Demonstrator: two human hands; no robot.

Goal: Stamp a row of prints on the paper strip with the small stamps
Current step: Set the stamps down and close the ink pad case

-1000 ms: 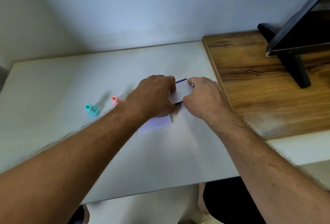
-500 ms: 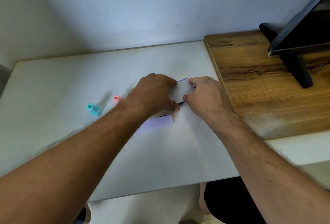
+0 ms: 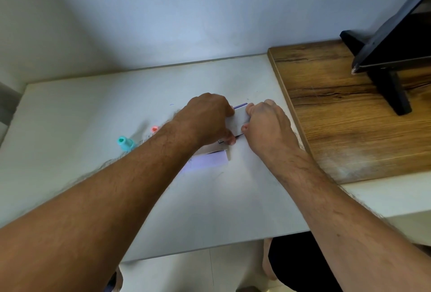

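A pale paper strip (image 3: 239, 119) with a purple edge lies in the middle of the white table (image 3: 93, 110). My left hand (image 3: 205, 117) pinches its left part and my right hand (image 3: 268, 124) pinches its right end. A lilac piece of paper (image 3: 210, 160) shows just below my left wrist, partly covered by the arm. A small teal stamp (image 3: 126, 143) stands upright to the left of my left forearm. A small pink stamp (image 3: 154, 129) stands behind the arm, half hidden.
A raised wooden board (image 3: 349, 117) borders the table on the right, close to my right hand. A black monitor on a stand (image 3: 394, 63) sits on it at the far right. A wall closes the back. The table's near edge runs below my forearms.
Both hands stay on the paper strip. My right hand's fingers have shifted slightly along the strip's right end; the stamps have not moved.
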